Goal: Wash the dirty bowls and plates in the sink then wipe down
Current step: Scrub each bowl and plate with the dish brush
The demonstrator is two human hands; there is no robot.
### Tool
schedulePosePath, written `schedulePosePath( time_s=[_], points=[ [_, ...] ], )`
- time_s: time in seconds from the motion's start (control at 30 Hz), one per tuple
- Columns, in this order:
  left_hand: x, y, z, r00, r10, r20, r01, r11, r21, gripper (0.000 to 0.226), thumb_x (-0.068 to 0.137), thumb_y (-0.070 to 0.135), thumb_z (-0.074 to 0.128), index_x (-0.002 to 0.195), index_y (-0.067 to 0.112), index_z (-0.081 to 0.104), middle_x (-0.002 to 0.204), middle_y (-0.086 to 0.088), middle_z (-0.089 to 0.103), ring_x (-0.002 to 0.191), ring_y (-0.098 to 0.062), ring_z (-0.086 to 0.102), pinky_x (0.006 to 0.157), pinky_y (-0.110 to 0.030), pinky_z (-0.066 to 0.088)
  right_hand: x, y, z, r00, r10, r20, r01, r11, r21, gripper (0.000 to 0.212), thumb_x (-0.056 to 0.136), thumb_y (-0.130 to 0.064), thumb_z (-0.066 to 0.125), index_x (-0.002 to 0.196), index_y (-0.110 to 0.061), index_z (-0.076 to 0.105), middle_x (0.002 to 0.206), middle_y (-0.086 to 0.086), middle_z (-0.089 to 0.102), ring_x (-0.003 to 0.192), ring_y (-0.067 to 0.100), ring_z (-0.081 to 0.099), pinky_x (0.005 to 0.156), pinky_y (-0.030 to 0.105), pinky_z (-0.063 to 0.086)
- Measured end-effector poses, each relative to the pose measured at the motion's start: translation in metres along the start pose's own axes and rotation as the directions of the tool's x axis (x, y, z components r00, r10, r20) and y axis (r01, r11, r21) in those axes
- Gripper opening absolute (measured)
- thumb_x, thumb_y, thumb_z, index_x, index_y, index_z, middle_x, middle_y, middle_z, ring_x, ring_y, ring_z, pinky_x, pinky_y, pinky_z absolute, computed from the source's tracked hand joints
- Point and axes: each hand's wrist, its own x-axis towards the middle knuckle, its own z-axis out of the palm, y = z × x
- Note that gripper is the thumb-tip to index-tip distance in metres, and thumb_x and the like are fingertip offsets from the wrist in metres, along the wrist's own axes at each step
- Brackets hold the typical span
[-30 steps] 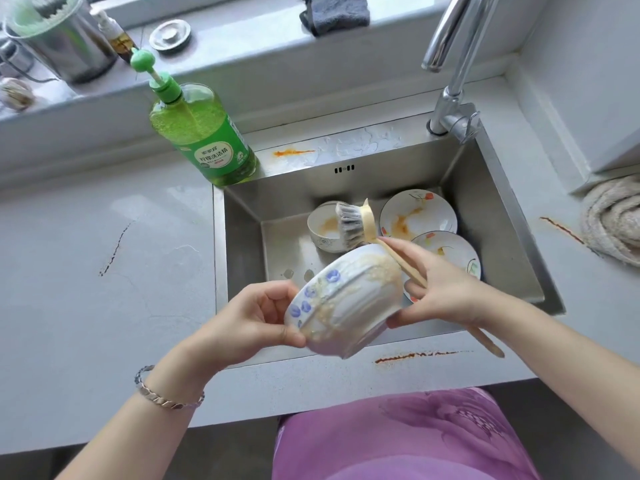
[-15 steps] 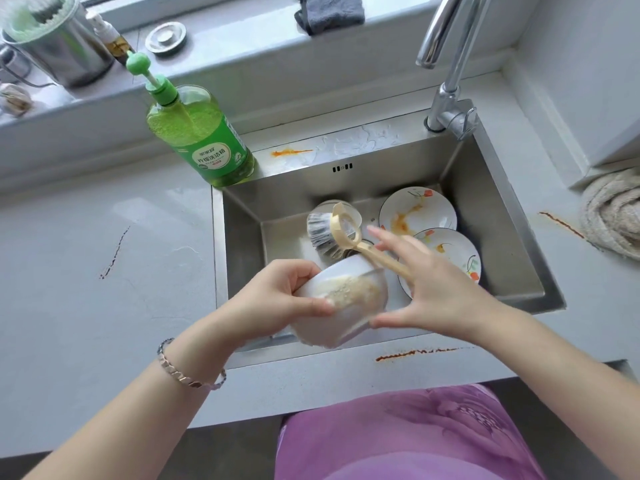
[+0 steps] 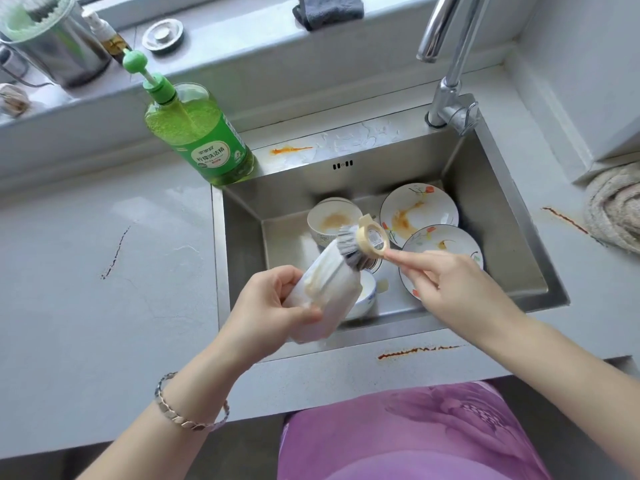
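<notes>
The soap bottle (image 3: pixel 204 133) stands at the back-left corner of the sink (image 3: pixel 239 237); the left hand (image 3: pixel 273 303) curls round a smeared bowl (image 3: pixel 329 299) tilted over the near-left rim, too blurred to show its facing; steel floor shows between the left wall and this bowl. The brush (image 3: pixel 360 244) sets its bristles on the bowl's top edge; the right hand (image 3: pixel 457 289) pinches the handle, mostly hidden by fingers; a second bowl (image 3: pixel 365 296) lies half hidden beneath; two stained plates (image 3: pixel 419 211) crowd the right wall; the tap (image 3: pixel 450 64) is cut off above.
</notes>
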Motion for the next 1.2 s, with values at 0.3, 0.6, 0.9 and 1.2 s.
schedulePosePath(
  time_s=[0.3,0.6,0.9,1.2],
  points=[
    [-0.009,0.001,-0.011,0.996,0.08,0.037,-0.073,0.984,-0.164,0.025,0.054,0.004,0.071,0.078,0.006,0.063,0.062,-0.001,0.067,0.06,-0.012,0.062,0.054,-0.023,0.051,-0.003,0.008,-0.002,0.992,0.095,0.085,-0.11,0.975,0.191,0.038,0.095,-0.022,0.049,0.105,-0.057,0.057,0.074,-0.002,0.069,0.051,0.015,0.049,0.054,0.024,0.046],
    [-0.01,0.004,-0.018,0.991,0.134,-0.018,-0.134,0.96,-0.246,0.029,0.054,-0.001,0.069,0.082,0.002,0.061,0.064,0.0,0.068,0.06,-0.011,0.064,0.053,-0.023,0.054,-0.007,-0.01,-0.008,0.999,0.032,0.044,-0.045,0.946,0.322,0.044,0.094,-0.02,0.05,0.095,-0.064,0.057,0.085,0.021,0.069,0.041,0.009,0.028,0.042,0.017,0.027],
    [-0.011,-0.003,-0.019,0.991,0.132,-0.013,-0.13,0.954,-0.271,0.038,0.043,0.02,0.079,0.075,0.006,0.066,0.066,-0.005,0.067,0.062,-0.014,0.063,0.054,-0.025,0.055,-0.003,-0.003,-0.007,0.993,0.049,0.108,-0.081,0.946,0.314,0.039,0.094,-0.023,0.05,0.095,-0.06,0.059,0.06,-0.004,0.059,0.05,0.018,0.049,0.052,0.024,0.044],
    [-0.007,0.0,-0.02,0.99,0.138,-0.004,-0.134,0.954,-0.27,0.026,0.053,0.002,0.074,0.077,0.007,0.066,0.067,-0.003,0.068,0.063,-0.011,0.064,0.055,-0.024,0.054,-0.003,-0.011,-0.008,0.996,0.027,0.084,-0.054,0.936,0.347,0.038,0.093,-0.024,0.05,0.095,-0.061,0.058,0.062,-0.001,0.061,0.044,0.017,0.04,0.045,0.024,0.035]
  ],
)
